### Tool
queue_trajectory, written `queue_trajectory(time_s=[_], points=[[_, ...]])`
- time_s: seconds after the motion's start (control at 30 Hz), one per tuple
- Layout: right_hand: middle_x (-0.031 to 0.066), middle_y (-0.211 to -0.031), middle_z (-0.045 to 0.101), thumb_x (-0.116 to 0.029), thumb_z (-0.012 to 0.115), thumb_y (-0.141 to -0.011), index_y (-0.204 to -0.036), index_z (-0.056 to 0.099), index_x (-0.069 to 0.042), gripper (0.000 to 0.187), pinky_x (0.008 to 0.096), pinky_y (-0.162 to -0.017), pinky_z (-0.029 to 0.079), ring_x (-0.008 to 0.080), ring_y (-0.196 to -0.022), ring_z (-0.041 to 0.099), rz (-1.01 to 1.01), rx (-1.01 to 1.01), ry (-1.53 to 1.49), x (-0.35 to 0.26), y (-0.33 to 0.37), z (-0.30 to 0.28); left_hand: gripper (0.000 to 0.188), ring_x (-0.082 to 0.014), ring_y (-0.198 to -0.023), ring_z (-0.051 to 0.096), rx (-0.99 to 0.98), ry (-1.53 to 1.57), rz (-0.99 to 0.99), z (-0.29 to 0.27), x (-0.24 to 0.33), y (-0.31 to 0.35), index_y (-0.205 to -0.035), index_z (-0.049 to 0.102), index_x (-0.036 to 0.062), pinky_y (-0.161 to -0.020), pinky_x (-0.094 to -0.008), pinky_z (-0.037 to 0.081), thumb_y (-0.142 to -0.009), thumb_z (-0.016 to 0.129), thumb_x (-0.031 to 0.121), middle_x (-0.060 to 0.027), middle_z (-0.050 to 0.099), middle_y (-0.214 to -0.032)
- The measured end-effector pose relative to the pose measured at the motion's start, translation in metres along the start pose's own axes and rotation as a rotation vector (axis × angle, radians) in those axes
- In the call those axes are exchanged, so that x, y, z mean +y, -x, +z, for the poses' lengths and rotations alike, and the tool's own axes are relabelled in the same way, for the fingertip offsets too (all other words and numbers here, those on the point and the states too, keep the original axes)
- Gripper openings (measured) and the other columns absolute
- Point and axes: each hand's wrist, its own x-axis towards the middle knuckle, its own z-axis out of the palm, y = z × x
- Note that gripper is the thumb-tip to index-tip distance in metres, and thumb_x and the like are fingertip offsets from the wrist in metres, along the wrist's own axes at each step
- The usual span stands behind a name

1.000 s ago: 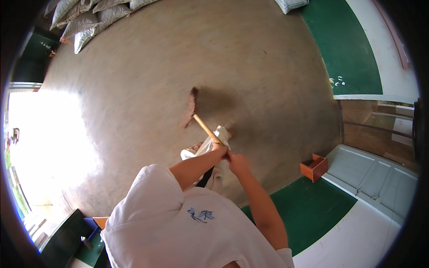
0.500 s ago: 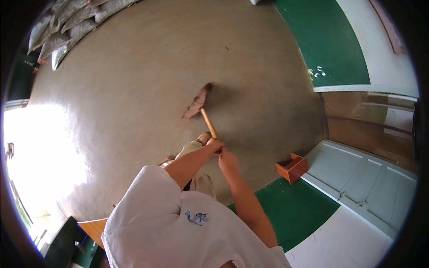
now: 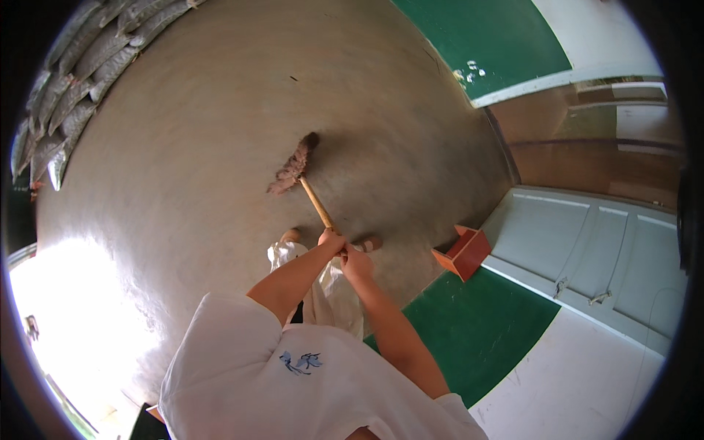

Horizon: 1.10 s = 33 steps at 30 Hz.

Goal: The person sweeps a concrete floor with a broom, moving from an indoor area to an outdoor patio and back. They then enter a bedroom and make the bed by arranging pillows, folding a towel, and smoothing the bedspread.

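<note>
A mop (image 3: 295, 166) with a wide, shaggy reddish-brown head lies against the floor ahead of my feet. Its wooden handle (image 3: 316, 202) slants back toward my body. My left hand (image 3: 332, 240) is wrapped around the handle, in front. Just behind it, my right hand (image 3: 356, 262) is closed on the same handle, nearly touching the left. The handle's rear end is hidden by my hands and arms.
Grey-brown floor (image 3: 183, 139) spreads around the mop. Stacked sacks (image 3: 95, 62) stand at the far left. To the right are a red-brown wooden box (image 3: 466, 253), a pale door (image 3: 579, 249) and green-and-white walls (image 3: 477, 334). Bright light enters at the left.
The view has turned, so the walls and sacks sit differently. My feet have stepped, with one shoe now showing right of my hands. Both hands still grip the mop.
</note>
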Motion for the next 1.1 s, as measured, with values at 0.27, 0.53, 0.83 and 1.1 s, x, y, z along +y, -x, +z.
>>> queue_trajectory(time_s=[0.27, 0.53, 0.83, 1.1], points=[[0.0151, -0.083, 0.063, -0.021, 0.05, -0.083, -0.1, 0.059, -0.014, 0.02, 0.045, -0.062, 0.046, 0.0349, -0.075, 0.059, 0.044, 0.089, -0.157, 0.181, 0.018, -0.041, 0.046, -0.0214, -0.082, 0.059, -0.108, 0.015, -0.105, 0.175, 0.045, 0.054, -0.112, 0.044, -0.0024, -0.064, -0.0366, 0.052, -0.073, 0.064, 0.012, -0.0174, 0.053, -0.103], [0.0124, -0.073, 0.062, -0.02, 0.051, -0.081, -0.098, 0.056, -0.014, 0.019, 0.0454, -0.058, 0.046, 0.0325, -0.069, 0.059, -0.182, 0.073, 0.06, 0.281, -0.015, -0.175, 0.063, -0.0253, -0.078, 0.061, -0.132, 0.272, -0.106, 0.301, 0.108, 0.012, -0.116, 0.028, 0.0004, -0.056, -0.0396, 0.054, -0.071, 0.066, 0.02, -0.0161, 0.055, -0.096], [0.0103, -0.072, 0.062, -0.014, 0.047, -0.081, -0.093, 0.054, -0.012, 0.015, 0.0419, -0.058, 0.047, 0.0291, -0.07, 0.061, -0.374, 0.046, -0.025, 0.321, -0.138, -0.213, 0.028, -0.0196, -0.056, 0.056, 0.11, 0.487, -0.154, 0.323, 0.207, -0.033, -0.091, 0.045, 0.0026, -0.04, -0.0338, 0.046, -0.072, 0.063, 0.013, -0.0101, 0.053, -0.069], [0.0127, -0.073, 0.061, -0.016, 0.045, -0.082, -0.091, 0.056, -0.01, 0.015, 0.0417, -0.059, 0.048, 0.0303, -0.07, 0.061, -0.238, -0.002, 0.068, 0.41, -0.222, -0.306, 0.022, -0.0194, -0.056, 0.057, -0.099, 0.621, -0.107, 0.437, 0.281, -0.096, -0.086, 0.05, 0.0065, -0.038, -0.0331, 0.043, -0.071, 0.065, 0.015, -0.0076, 0.054, -0.068]])
